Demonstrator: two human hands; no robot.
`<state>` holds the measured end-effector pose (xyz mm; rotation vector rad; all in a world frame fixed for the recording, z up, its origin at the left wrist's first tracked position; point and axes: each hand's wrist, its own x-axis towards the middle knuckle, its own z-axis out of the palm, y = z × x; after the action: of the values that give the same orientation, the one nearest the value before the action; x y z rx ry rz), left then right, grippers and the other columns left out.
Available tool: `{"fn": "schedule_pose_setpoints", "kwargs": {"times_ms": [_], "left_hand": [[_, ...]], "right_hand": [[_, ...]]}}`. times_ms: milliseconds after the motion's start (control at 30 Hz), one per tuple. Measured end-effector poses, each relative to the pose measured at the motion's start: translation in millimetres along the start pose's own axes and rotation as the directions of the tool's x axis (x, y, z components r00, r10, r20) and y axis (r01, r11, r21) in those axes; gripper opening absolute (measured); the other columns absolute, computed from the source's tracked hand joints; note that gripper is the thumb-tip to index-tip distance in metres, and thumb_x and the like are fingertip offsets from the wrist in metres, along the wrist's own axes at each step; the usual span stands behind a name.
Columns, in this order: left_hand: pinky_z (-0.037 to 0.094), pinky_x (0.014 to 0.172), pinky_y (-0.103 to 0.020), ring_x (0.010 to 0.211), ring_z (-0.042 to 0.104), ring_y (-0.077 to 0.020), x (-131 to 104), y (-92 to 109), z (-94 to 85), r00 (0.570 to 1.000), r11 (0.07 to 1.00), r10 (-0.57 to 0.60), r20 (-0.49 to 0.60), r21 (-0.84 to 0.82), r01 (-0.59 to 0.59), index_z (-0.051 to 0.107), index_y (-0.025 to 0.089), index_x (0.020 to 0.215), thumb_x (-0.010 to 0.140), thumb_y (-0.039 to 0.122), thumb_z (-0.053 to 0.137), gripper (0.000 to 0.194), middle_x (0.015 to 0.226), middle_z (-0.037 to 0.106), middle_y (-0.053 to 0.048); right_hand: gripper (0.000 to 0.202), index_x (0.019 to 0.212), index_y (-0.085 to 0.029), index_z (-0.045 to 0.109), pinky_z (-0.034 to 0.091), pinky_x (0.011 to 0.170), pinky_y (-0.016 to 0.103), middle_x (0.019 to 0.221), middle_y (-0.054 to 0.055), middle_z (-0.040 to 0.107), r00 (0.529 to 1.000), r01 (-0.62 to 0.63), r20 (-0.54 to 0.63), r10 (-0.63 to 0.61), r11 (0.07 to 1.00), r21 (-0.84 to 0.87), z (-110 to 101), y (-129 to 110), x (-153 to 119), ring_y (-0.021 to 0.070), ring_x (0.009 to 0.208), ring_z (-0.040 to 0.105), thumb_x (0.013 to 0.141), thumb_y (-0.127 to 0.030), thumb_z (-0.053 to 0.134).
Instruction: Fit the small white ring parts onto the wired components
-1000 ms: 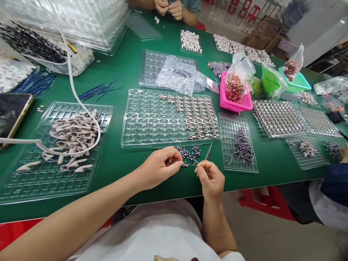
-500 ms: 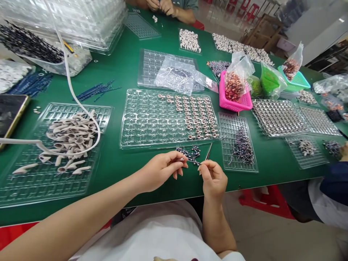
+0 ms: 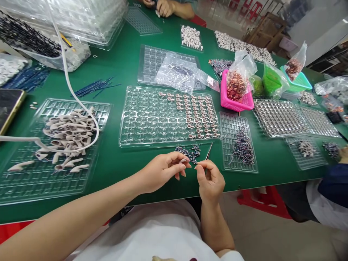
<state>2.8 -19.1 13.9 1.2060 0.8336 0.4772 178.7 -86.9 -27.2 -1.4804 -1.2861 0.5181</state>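
My left hand (image 3: 165, 170), above the front of the table, pinches a small pale piece like an earbud shell (image 3: 184, 160) between thumb and fingers. Close to its right, my right hand (image 3: 211, 178) is closed, thumb and forefinger pinching a thin, dark wire-like part (image 3: 196, 163), mostly hidden. A pair of pointed tweezers (image 3: 209, 151) sticks out beyond the right hand; whether it is gripped or lying on the table I cannot tell. Just past the fingers lies a small pile of dark wired components (image 3: 189, 152). Behind it, a clear tray (image 3: 152, 119) holds rows of pale shells on its right side.
At left, a tray (image 3: 78, 190) carries heaped pale shells, with a white cable (image 3: 66, 65) looping over them. On the right are a tray of wired parts (image 3: 225, 159) and a pink basket (image 3: 239, 105). Co-workers' hands (image 3: 164, 8) show at the far side and right edge.
My right hand has shifted slightly left, nearer my left hand. The pale piece now sticks out further from my left fingertips. Across the table, the co-worker's hands have moved.
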Motion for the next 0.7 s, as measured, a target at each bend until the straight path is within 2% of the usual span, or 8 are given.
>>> {"fn": "schedule_pose_setpoints", "kwargs": {"times_ms": [233,567,700], "left_hand": [[0.054,0.066,-0.028,0.074,0.063,-0.0135,1.4,0.3,-1.1,1.000,0.998,-0.015,0.012,-0.066,0.015,0.060,0.015,0.102,0.090,0.030,0.055,0.020,0.097,0.070,-0.006],[0.055,0.065,-0.029,0.079,0.067,-0.0154,1.5,-2.0,-1.0,1.000,0.990,-0.014,-0.009,-0.140,0.013,0.052,0.016,0.104,0.089,0.028,0.057,0.019,0.105,0.070,-0.010],[0.055,0.067,-0.029,0.080,0.067,-0.0157,1.4,-3.3,-1.5,0.999,0.997,0.008,-0.041,-0.073,-0.011,0.054,0.017,0.096,0.088,0.027,0.058,0.013,0.101,0.070,-0.007]], "right_hand": [[0.005,0.087,-0.022,0.065,0.049,0.061,0.027,0.077,0.001,0.064,0.998,0.031,0.047,-0.032,0.999,0.012,-0.4,-2.0,0.5,0.0148,0.071,0.060,0.088,-0.022,0.059],[0.005,0.086,-0.022,0.064,0.049,0.060,0.027,0.077,0.001,0.064,0.998,0.043,0.045,-0.044,0.999,0.010,0.2,-0.9,-0.1,0.0148,0.070,0.060,0.087,-0.021,0.060],[0.005,0.086,-0.023,0.064,0.047,0.059,0.026,0.076,0.000,0.063,0.997,0.051,0.054,-0.051,0.999,0.016,-0.4,-0.5,0.0,0.0138,0.069,0.059,0.087,-0.019,0.060]]}}
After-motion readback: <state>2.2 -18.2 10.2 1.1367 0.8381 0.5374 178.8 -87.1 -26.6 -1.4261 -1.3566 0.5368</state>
